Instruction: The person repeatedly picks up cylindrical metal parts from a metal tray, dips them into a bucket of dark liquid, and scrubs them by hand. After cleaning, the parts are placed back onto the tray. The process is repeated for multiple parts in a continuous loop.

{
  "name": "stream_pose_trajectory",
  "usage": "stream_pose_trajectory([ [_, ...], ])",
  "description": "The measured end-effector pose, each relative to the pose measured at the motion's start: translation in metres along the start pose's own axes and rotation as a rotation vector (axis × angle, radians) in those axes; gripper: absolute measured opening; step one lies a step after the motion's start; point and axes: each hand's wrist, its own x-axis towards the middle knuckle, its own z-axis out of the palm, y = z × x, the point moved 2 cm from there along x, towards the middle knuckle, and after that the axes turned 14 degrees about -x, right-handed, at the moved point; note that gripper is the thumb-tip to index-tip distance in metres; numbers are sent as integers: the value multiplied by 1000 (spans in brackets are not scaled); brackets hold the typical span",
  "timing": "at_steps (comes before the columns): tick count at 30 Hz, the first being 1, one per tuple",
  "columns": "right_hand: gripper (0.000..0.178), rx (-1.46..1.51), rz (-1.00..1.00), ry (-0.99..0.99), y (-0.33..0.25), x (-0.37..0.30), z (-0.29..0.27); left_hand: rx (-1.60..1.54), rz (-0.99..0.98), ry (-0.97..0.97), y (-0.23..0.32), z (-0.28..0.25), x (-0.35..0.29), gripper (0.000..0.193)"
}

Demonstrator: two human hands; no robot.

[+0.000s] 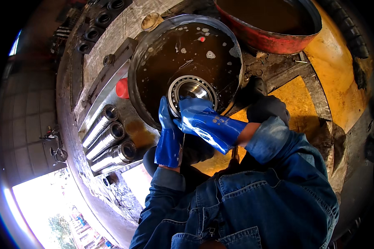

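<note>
Both my hands wear blue rubber gloves and hold a shiny steel bearing (210, 85) above the brown liquid in a round tub (134, 83). Upright along the bearing's left edge is my left hand (167, 118), its fingers against the outer ring. My right hand (196, 114) reaches over the near side and closes on the ring, hiding its lower part. The bearing is tilted, with a ring of rollers or balls round its open middle. Foam and a small red object (202, 39) float on the liquid.
Left of the tub lie several stacked rows of bearing rings (110, 135) on a metal tray. A red cup-like object (122, 88) sits against the tub's left side. Another red tub (262, 39) of brown liquid stands at the far right, beside yellow sheeting (332, 62).
</note>
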Motion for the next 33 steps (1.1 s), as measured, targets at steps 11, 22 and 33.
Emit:
stream_pose_trajectory([
  [11, 29, 61, -112, 67, 14, -5, 0, -284, -145, 320, -15, 32, -21, 45],
  [22, 36, 4, -39, -88, 2, -2, -31, -450, -174, 392, -22, 22, -20, 38],
  [33, 41, -80, 90, -414, 3, 9, -34, -483, -155, 274, -26, 34, -20, 36],
])
